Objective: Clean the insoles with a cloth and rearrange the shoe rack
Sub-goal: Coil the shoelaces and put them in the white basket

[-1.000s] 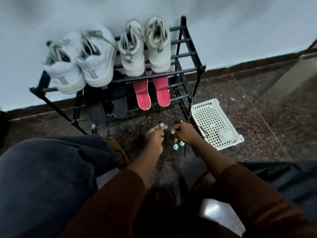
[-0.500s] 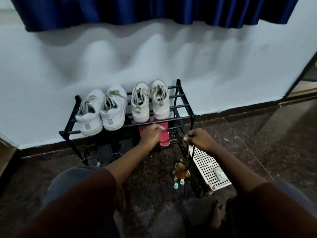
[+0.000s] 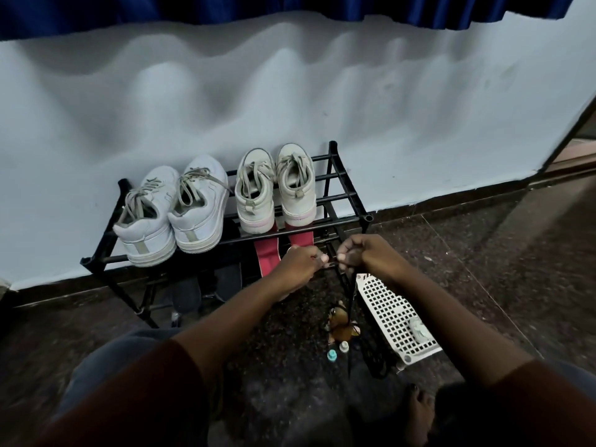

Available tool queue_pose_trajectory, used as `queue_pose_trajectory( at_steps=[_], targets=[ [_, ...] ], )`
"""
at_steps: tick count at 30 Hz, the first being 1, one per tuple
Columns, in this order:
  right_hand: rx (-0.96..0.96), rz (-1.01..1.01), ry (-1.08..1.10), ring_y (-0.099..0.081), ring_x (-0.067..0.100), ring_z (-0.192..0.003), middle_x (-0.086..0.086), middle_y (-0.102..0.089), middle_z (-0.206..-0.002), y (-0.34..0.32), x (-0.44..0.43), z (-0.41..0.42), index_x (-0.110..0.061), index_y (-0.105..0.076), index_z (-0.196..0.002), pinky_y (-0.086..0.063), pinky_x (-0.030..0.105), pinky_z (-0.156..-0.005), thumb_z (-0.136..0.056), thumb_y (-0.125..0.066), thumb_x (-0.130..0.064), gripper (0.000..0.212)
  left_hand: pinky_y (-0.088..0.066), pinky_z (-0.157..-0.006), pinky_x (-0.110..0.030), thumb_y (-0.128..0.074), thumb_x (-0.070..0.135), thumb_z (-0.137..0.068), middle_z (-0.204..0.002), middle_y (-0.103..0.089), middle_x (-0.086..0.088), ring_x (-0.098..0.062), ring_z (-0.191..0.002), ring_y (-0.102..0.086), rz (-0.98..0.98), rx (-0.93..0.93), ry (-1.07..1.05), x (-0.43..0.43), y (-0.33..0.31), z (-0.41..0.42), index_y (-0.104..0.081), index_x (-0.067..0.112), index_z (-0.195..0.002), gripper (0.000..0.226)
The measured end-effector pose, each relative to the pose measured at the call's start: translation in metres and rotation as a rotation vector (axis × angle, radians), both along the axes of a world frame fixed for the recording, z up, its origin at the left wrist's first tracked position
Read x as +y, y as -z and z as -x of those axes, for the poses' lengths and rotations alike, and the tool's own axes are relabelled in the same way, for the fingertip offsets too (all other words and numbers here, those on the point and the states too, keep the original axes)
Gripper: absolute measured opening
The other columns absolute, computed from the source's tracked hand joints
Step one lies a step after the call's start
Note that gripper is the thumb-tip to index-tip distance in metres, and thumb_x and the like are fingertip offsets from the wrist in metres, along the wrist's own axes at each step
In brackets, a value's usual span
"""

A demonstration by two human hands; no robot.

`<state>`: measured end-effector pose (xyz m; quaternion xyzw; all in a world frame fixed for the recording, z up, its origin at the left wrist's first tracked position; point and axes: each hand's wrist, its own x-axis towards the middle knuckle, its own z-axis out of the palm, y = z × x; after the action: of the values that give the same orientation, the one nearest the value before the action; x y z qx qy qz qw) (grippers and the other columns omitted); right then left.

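Note:
A black two-tier shoe rack (image 3: 367, 217) stands against the white wall. On its top shelf sit a pair of white sneakers (image 3: 174, 217) at the left and a beige pair with pink soles (image 3: 277, 188) at the right. Two red insoles (image 3: 267, 256) lie on the lower shelf beside dark insoles (image 3: 206, 285). My left hand (image 3: 303, 262) and my right hand (image 3: 364, 253) meet in front of the rack's right end. Both pinch the top of a thin black cord (image 3: 350, 304). From it hangs a small brown charm (image 3: 340, 324).
A white perforated basket (image 3: 387, 311) lies on the dark speckled floor right of the rack, with a small pale object (image 3: 419, 329) inside. Two small caps (image 3: 337, 350) hang just above the floor. My knees and a bare foot (image 3: 419, 414) fill the lower edge.
Both hands rose from the floor to the rack's front. The cord with the charm was lifted off the floor. My left hand moved right and joined the right hand on the cord.

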<state>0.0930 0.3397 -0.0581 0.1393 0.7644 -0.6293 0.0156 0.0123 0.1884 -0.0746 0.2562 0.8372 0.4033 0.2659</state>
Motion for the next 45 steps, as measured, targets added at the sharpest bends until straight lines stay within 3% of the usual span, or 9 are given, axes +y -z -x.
queue_pose_trajectory(
  at_steps=[4,7,11,17,23,29,38,42,45],
  targets=[
    [-0.030,-0.112,-0.041,-0.053,0.011,-0.055,0.011,-0.061,-0.067,0.003,0.016,-0.003,0.004,-0.061,-0.082,-0.045,0.020,-0.057,-0.086,-0.055,0.006,0.008,-0.042,-0.081,-0.031,-0.051,0.027,-0.096,-0.093,-0.064,-0.015,-0.019,-0.090,-0.048,0.069,0.010,-0.045,-0.016,0.010,0.017,-0.063,0.018,-0.077,0.025],
    [-0.055,-0.174,-0.041,-0.055,0.012,-0.061,0.010,-0.062,-0.070,0.003,0.027,-0.006,0.006,-0.063,-0.085,-0.045,0.020,-0.058,-0.086,-0.055,0.005,0.008,-0.041,-0.065,-0.022,-0.051,0.023,-0.097,-0.088,-0.058,-0.014,-0.015,-0.073,-0.053,0.136,0.045,-0.130,-0.028,0.010,0.029,-0.068,0.005,-0.088,0.026],
    [-0.029,-0.177,-0.009,-0.056,0.020,-0.068,0.015,-0.064,-0.074,0.002,0.026,-0.002,0.001,-0.064,-0.083,-0.047,0.028,-0.066,-0.085,-0.057,0.005,0.008,-0.043,-0.080,-0.028,-0.051,0.026,-0.096,-0.111,-0.062,-0.022,-0.029,-0.102,-0.057,0.202,0.051,-0.161,-0.032,0.017,0.032,-0.068,0.012,-0.097,0.023],
    [0.024,-0.144,-0.034,-0.056,0.013,-0.060,0.009,-0.063,-0.068,0.001,0.009,0.005,-0.006,-0.065,-0.079,-0.048,0.023,-0.062,-0.084,-0.060,0.004,0.012,-0.033,-0.103,-0.031,-0.045,0.038,-0.098,-0.106,-0.051,0.006,-0.019,-0.122,-0.038,0.051,0.013,0.111,-0.012,0.002,0.006,-0.058,0.029,-0.127,0.032],
    [0.016,-0.100,-0.061,-0.058,0.012,-0.063,0.011,-0.065,-0.071,0.004,0.002,0.005,0.003,-0.065,-0.085,-0.049,0.019,-0.061,-0.084,-0.059,0.006,0.007,-0.036,-0.079,-0.022,-0.054,0.022,-0.096,-0.089,-0.059,0.004,-0.004,-0.085,-0.051,-0.057,-0.079,0.103,-0.006,0.003,-0.003,-0.067,0.006,-0.096,0.020],
    [-0.025,-0.136,-0.041,-0.057,0.023,-0.073,0.028,-0.066,-0.085,0.007,0.010,0.001,0.009,-0.067,-0.092,-0.048,0.024,-0.067,-0.087,-0.058,0.003,0.012,-0.033,-0.080,-0.024,-0.054,0.030,-0.094,-0.106,-0.059,-0.011,-0.021,-0.114,-0.043,0.126,0.021,0.062,-0.015,0.018,0.012,-0.060,0.024,-0.083,0.014],
    [-0.073,-0.227,-0.088,-0.063,0.019,-0.075,0.019,-0.070,-0.085,0.005,0.023,0.000,-0.004,-0.071,-0.090,-0.048,0.024,-0.072,-0.085,-0.060,0.001,0.013,-0.029,-0.108,-0.037,-0.049,0.030,-0.097,-0.125,-0.056,-0.014,-0.028,-0.135,-0.028,0.424,0.146,-0.008,-0.027,0.031,0.027,-0.063,0.013,-0.114,0.028],
    [-0.042,-0.239,-0.143,-0.067,0.015,-0.079,0.010,-0.072,-0.087,0.005,0.009,0.003,-0.006,-0.072,-0.091,-0.051,0.016,-0.073,-0.084,-0.063,-0.001,0.012,-0.031,-0.104,-0.031,-0.042,0.035,-0.099,-0.128,-0.042,-0.021,-0.028,-0.127,-0.035,0.193,0.128,0.069,-0.015,0.017,0.012,-0.048,0.028,-0.137,0.039],
    [-0.009,-0.219,-0.123,-0.066,0.016,-0.079,0.010,-0.072,-0.085,0.007,0.005,0.005,-0.009,-0.072,-0.086,-0.052,0.025,-0.076,-0.082,-0.064,0.000,0.013,-0.029,-0.089,-0.025,-0.042,0.029,-0.100,-0.113,-0.047,-0.015,-0.019,-0.114,-0.037,0.048,0.090,0.139,-0.004,0.012,0.001,-0.055,0.020,-0.131,0.035]
  ],
)
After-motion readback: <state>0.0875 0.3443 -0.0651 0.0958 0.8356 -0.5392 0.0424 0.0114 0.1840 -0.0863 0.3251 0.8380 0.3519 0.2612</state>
